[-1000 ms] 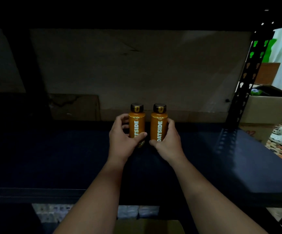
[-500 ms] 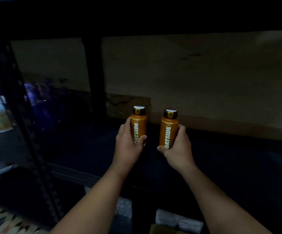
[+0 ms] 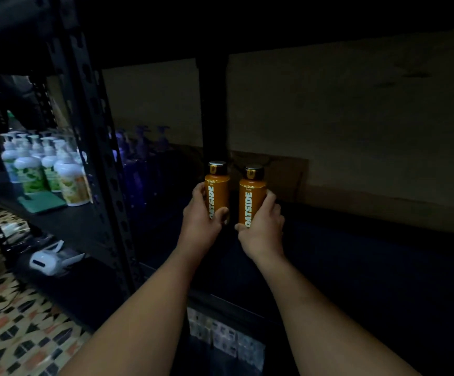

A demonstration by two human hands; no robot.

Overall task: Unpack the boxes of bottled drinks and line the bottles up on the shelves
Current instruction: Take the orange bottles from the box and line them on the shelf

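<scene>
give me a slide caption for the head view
Each hand, left and right, holds an upright orange bottle over a dark shelf.

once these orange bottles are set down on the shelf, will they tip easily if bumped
Probably somewhat: the left orange bottle is tall and narrow, so a knock near its cap could topple it. It looks rigid and smooth, and being round it would likely roll.

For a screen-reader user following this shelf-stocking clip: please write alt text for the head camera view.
Two bare hands each hold an upright orange, black-capped bottle labelled OATSIDE, the left hand on the left bottle and the right hand on the right bottle, side by side over a dark, dimly lit metal shelf. White pump bottles stand on a neighbouring shelf at left.
</scene>
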